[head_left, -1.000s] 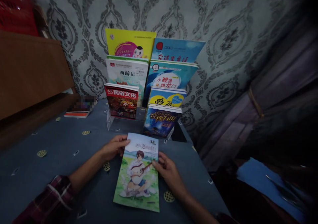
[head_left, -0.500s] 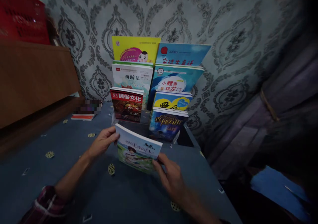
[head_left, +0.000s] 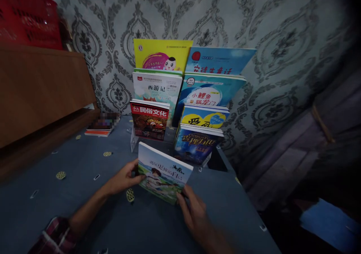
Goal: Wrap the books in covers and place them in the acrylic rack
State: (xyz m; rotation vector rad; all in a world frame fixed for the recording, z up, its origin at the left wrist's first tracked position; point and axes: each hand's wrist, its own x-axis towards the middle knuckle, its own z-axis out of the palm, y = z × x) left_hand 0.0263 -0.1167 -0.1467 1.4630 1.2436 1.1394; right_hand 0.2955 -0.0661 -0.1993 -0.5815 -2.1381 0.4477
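A paperback book (head_left: 163, 175) with a painted cover of a figure in a green field is held tilted in front of me. My left hand (head_left: 125, 178) grips its left edge, thumb on the cover. The lower right edge is pinched by my right hand (head_left: 194, 210). Just beyond stands a book rack (head_left: 133, 139) with books in two columns. Its front left place carries a red-titled book (head_left: 149, 122); the front right one carries a dark blue book (head_left: 194, 145). Behind them rise a white book (head_left: 156, 86), a yellow book (head_left: 160, 55) and several blue ones.
The rack stands on a blue patterned tablecloth (head_left: 84, 194) against a papered wall (head_left: 113, 51). At left are a wooden cabinet (head_left: 42, 96), a red basket (head_left: 34, 17) and a small pile of books (head_left: 101, 126). A tied curtain (head_left: 290, 148) hangs at right.
My left hand has slid lower along the book's left edge. The book stands a little more upright, its cover showing more fully. The whole view has shifted slightly.
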